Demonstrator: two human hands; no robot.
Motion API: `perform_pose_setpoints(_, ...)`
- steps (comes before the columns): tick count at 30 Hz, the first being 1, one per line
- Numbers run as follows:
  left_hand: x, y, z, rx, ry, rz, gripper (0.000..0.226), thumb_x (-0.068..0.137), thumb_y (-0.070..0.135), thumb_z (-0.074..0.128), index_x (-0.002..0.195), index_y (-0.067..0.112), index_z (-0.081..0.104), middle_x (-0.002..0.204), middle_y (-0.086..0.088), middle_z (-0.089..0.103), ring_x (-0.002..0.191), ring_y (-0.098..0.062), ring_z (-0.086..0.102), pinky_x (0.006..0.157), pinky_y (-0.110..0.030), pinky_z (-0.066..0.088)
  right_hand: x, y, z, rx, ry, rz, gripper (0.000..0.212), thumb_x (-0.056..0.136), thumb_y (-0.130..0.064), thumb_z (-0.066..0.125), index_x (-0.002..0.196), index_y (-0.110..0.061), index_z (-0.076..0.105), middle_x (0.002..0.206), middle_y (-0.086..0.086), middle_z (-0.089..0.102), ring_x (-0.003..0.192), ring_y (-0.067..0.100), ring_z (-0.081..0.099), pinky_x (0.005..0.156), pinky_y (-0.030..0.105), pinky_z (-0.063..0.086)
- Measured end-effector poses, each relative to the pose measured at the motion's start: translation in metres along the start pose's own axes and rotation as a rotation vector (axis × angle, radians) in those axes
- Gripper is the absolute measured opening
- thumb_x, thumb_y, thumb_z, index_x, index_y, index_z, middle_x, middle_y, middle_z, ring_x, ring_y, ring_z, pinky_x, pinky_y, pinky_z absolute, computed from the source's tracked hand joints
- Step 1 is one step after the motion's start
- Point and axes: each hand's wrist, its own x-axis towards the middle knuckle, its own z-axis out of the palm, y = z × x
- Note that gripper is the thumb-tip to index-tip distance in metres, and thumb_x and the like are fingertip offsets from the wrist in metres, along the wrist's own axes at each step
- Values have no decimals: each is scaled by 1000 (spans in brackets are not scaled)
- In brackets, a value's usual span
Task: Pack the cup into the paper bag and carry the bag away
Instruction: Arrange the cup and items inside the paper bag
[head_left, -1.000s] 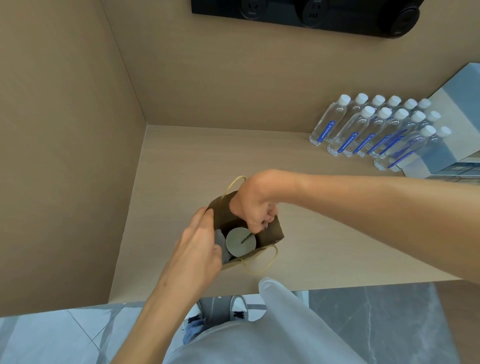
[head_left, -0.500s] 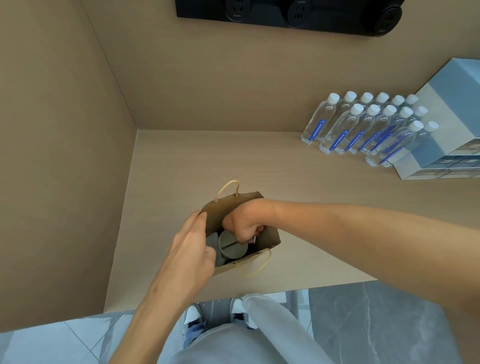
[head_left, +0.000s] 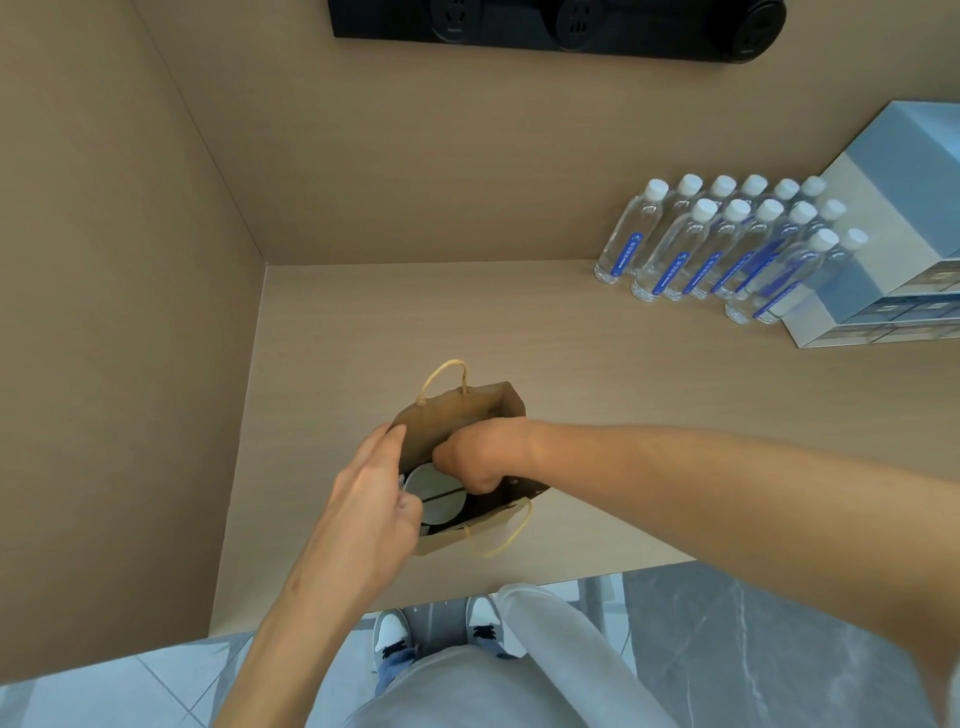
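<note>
The cup (head_left: 435, 498) sits upright inside the paper bag (head_left: 467, 410), in the left part of the bag's open mouth. Its round pale lid faces up, with a dark line across it. The bag stands on the countertop (head_left: 597, 374), near the front edge, with its mouth open toward me.

My right hand (head_left: 480, 457) reaches in from the right, forearm level across the counter, wrist bent down into the bag mouth. Its fingers are curled downward inside the bag, just right of the cup lid. The fingertips are hidden below the knuckles, so I cannot tell whether they grip the cup or only touch it.

My left hand (head_left: 371, 499) comes up from the lower left, forearm angled toward the bag. Its fingers are extended and held together along the bag's left wall, the thumb bent inward at the rim beside the lid. The hand presses flat against the paper; it is not closed into a fist.

2 rope handles show: the far handle (head_left: 445, 375) arches above the back rim, and the near handle (head_left: 506, 535) hangs over the front wall.

A group of water bottles (head_left: 727, 244) with white caps stands at the right rear of the counter, well apart from the bag. Stacked boxes (head_left: 893, 218) stand just beside them. A black socket strip (head_left: 561, 23) runs along the back wall.
</note>
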Motion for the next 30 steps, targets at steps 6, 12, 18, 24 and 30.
perform_pose_setpoints(6,1,-1,1,-18,-8,-3,67,83,2,41,148,15,32,155,3,32,105,-39,63,87,-41,54,-1,0,7,46,14,42,18,90,1,59,108,-4,59,81,7,60,60,21,54,42,25,39)
perform_pose_setpoints(12,3,-5,2,-50,12,-10,61,88,7,42,147,18,33,153,6,33,99,-37,65,81,-38,54,-2,-9,12,50,-16,27,32,88,3,60,64,-12,45,65,3,51,49,15,48,37,25,37)
perform_pose_setpoints(18,5,-8,-1,-94,-17,20,57,90,13,45,146,23,36,143,3,43,88,-27,64,78,-39,56,-32,-1,-20,159,-71,-32,10,88,4,59,97,-2,61,88,13,66,83,31,68,71,38,58)
perform_pose_setpoints(24,0,-14,-13,-63,-23,192,51,95,28,47,142,41,35,146,16,38,93,-16,63,83,-31,48,-149,54,-50,1098,407,-318,21,98,1,45,110,4,63,100,19,68,79,20,68,72,22,57)
perform_pose_setpoints(30,-8,-55,-24,-340,-21,87,98,79,-10,46,134,67,24,132,35,48,59,-14,62,61,-22,51,-146,87,67,1312,908,-17,52,88,17,54,121,-22,58,120,12,65,62,19,64,61,32,54)
